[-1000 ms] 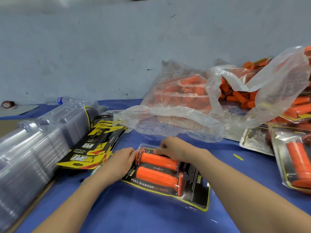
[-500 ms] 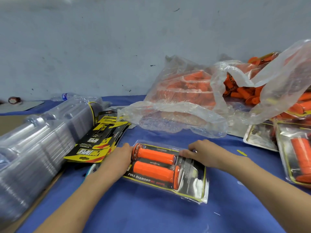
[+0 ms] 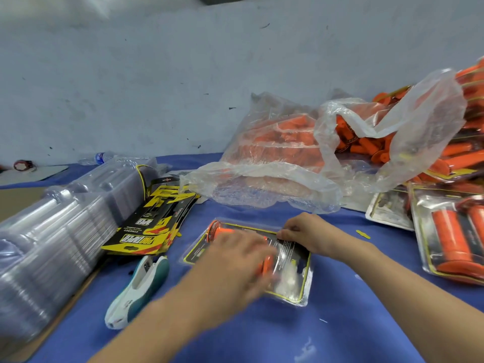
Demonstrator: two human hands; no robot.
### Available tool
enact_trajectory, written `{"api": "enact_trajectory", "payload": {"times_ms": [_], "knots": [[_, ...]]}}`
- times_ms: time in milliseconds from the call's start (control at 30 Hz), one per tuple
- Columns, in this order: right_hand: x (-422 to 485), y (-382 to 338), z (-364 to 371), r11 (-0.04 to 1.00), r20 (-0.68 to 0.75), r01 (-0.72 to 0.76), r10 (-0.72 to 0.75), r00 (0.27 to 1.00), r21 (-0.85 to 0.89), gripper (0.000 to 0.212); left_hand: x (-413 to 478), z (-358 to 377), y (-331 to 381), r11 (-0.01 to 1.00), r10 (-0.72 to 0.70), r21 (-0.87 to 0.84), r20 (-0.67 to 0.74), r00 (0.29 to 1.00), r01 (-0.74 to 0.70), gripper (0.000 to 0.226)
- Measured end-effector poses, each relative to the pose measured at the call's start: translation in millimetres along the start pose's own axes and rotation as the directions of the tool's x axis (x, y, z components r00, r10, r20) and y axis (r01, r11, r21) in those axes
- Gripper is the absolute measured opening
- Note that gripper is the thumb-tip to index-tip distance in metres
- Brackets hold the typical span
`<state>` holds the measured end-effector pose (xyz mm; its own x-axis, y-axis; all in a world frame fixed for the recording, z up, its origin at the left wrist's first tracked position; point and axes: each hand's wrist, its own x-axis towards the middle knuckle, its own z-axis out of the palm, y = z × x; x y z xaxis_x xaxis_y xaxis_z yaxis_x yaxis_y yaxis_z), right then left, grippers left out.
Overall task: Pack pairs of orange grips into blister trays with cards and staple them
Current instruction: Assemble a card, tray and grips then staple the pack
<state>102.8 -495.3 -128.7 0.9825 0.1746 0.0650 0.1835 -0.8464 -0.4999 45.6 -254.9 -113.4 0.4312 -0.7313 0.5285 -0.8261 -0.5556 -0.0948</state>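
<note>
A person works at a blue cloth-covered surface (image 3: 340, 323) set against a scuffed pale wall (image 3: 131, 74). The clear plastic blister tray (image 3: 305, 297) lies flat in the middle of the surface, holding a black, yellow-edged card (image 3: 296, 254) and a pair of orange rubber grips (image 3: 222, 231) laid side by side. The right hand (image 3: 307, 231) is at the tray's far edge, its fingers (image 3: 284, 235) curled together and pinching that edge. The left hand (image 3: 235, 260) lies across the grips and hides most of them; it is blurred, so whether its fingers are spread or curled cannot be told. Just left of the tray, a white and teal stapler (image 3: 138, 284) lies on the cloth, apart from both hands. Beyond it sit a fanned stack of yellow and black printed cards (image 3: 149, 226) and a long stack of empty clear trays (image 3: 52, 231). Behind the tray slumps a crumpled clear plastic bag of loose orange grips (image 3: 282, 153); finished packs (image 3: 450, 231) pile up at the right edge.
</note>
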Motion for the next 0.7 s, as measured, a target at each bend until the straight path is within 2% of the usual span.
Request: {"api": "enact_trajectory", "payload": {"times_ms": [33, 67, 133, 200, 267, 400, 533, 633, 700], "knots": [[0, 0, 0, 1.000, -0.014, -0.002, 0.002, 1.000, -0.010, 0.038, -2, 6, 14, 0.991, 0.123, 0.040, 0.097, 0.988, -0.128, 0.044], [-1, -1, 0, 1.000, -0.023, -0.003, 0.002, 1.000, -0.009, 0.037, -3, 13, 23, 0.974, 0.184, 0.099, 0.184, 0.965, -0.205, 0.048], [-2, -1, 0, 1.000, -0.028, -0.002, 0.001, 1.000, -0.008, 0.031, -1, 24, 32, 0.941, 0.197, 0.226, 0.238, 0.951, -0.252, 0.037], [-3, -1, 0, 1.000, -0.030, -0.003, 0.002, 1.000, -0.014, 0.028, 2, 28, 35, 0.943, 0.201, 0.234, 0.171, 0.964, -0.238, 0.016], [-4, 0, 2, 0.999, -0.047, -0.026, 0.024, 0.999, -0.029, 0.028, 0, 33, 37, 0.948, 0.214, 0.218, 0.107, 0.971, -0.232, 0.006], [-8, 8, 11, 0.995, -0.118, -0.102, 0.101, 0.988, 0.000, 0.031, -5, 32, 39, 0.952, 0.211, 0.224, 0.023, 0.977, -0.210, 0.018], [-5, 9, 12, 0.988, -0.141, -0.148, 0.151, 0.978, 0.033, 0.029, -2, 24, 40, 0.952, 0.188, 0.242, 0.015, 0.982, -0.186, 0.020], [-7, 9, 7, 0.967, -0.152, -0.236, 0.249, 0.956, 0.098, 0.028, 2, 25, 39, 0.959, 0.157, 0.239, 0.010, 0.988, -0.155, 0.029], [-18, 5, 6, 0.959, -0.230, -0.276, 0.284, 0.931, 0.066, 0.028, 4, 26, 39, 0.957, 0.146, 0.253, 0.010, 0.989, -0.143, 0.022]]}}
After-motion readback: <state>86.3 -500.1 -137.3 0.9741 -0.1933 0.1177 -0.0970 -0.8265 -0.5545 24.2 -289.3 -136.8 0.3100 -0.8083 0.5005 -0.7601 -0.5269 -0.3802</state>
